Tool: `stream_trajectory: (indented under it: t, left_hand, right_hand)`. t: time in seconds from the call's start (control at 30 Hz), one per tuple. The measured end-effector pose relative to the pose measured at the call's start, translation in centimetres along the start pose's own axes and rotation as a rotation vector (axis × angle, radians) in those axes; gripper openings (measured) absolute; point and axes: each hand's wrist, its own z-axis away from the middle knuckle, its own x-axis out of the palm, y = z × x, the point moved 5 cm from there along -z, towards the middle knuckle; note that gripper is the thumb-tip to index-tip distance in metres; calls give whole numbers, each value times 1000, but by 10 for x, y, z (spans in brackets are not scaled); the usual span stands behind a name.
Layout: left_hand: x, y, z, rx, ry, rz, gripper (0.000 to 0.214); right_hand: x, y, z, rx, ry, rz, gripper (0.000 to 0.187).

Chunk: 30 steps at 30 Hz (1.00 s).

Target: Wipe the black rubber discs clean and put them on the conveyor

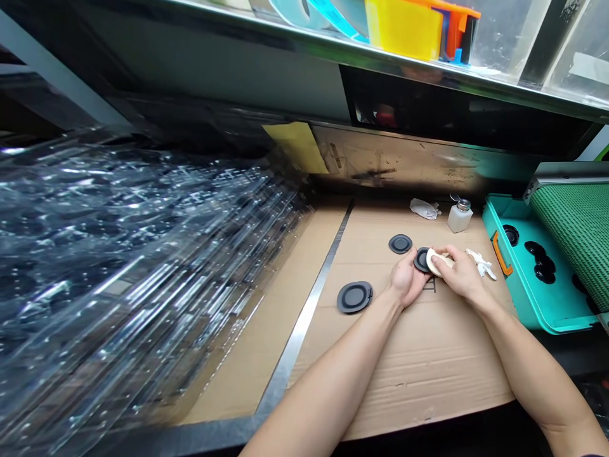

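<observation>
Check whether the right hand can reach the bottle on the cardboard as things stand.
Probably yes. The right hand sits close to the bottle and nothing seems to stand between them. However, it is pressing a cream pad against a black disc, so it would likely have to let go first.

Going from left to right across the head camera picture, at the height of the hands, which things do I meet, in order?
large black disc, smaller black disc, left hand, cream pad, right hand, white cloth, teal tray
</observation>
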Motion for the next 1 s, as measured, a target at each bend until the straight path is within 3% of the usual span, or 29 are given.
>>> stream_trajectory:
  t: [0.2, 0.33, 0.4, 0.53, 0.6, 0.73, 0.83, 1.0]
  left_hand:
    - [1, -6, 2, 33, -21, -58, 38]
    - [-1, -5, 4, 43, -8, -90, 34]
    - [0, -4, 4, 59, -21, -95, 35]
    - [2, -6, 3, 68, -34, -100, 34]
    - [2, -7, 3, 47, -26, -88, 35]
    - [2, -7, 6, 21, -6, -85, 40]
    - [3, -7, 5, 26, -23, -102, 39]
    - [1, -9, 2, 15, -21, -66, 37]
  right_hand:
    - [18, 1, -1, -3, -97, -245, 30]
    - [13, 3, 0, 78, -259, -174, 25]
    - [3, 4, -1, 91, -234, -61, 21]
    - [-7, -2, -2, 8, -19, 35, 25]
    - [-2, -6, -1, -34, -45, -14, 25]
    - [4, -2, -1, 29, -230, -20, 18]
    - [-6, 0, -3, 11, -72, 8, 20]
    - [10, -7, -1, -130, -62, 84, 23]
